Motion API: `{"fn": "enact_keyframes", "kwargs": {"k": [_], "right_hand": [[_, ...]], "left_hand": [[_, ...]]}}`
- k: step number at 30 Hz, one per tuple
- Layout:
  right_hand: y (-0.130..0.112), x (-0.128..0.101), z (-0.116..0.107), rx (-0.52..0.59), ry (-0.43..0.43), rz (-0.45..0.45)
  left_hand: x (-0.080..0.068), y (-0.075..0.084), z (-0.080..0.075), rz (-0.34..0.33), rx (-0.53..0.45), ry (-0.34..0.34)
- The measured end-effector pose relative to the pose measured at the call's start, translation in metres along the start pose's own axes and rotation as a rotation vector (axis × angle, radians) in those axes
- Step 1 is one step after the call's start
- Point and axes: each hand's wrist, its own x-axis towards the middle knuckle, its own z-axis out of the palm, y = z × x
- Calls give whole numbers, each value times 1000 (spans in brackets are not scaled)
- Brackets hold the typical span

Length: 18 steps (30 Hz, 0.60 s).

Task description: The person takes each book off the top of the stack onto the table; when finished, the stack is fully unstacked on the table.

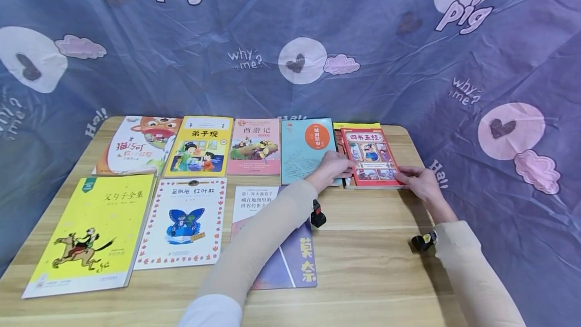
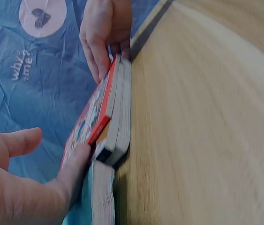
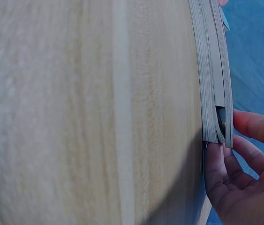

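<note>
At the far right of the table in the head view, a red comic-style book (image 1: 368, 153) lies on top of other books, with a yellow edge (image 1: 356, 126) showing behind it. My left hand (image 1: 335, 169) is at its left side, above the teal book (image 1: 301, 153). In the left wrist view, the left thumb (image 2: 77, 161) touches the red book's edge while another finger stays raised off it. My right hand (image 1: 422, 183) holds the red book's lower right corner. Thumb and fingers of the right hand (image 3: 249, 173) are around the stack's corner in the right wrist view.
Left of the teal book are a pink book (image 1: 254, 148), a yellow-bordered book (image 1: 199, 148) and a fox-covered book (image 1: 136, 148). A yellow book (image 1: 93, 231), a white butterfly book (image 1: 180, 223) and a purple book (image 1: 306, 261), partly under my left arm, lie in front. Patterned cloth (image 1: 290, 9) hangs behind.
</note>
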Motion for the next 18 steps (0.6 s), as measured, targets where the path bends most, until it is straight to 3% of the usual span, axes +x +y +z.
{"fn": "enact_keyframes", "kwargs": {"k": [7, 12, 18], "right_hand": [[-1, -3, -2, 6, 3, -13], [1, -3, 0, 54, -23, -24], [4, -2, 1, 96, -42, -13]], "left_hand": [[-6, 3, 15, 9, 3, 71], [-4, -1, 23, 17, -78, 70], [-1, -6, 27, 28, -74, 70]]}}
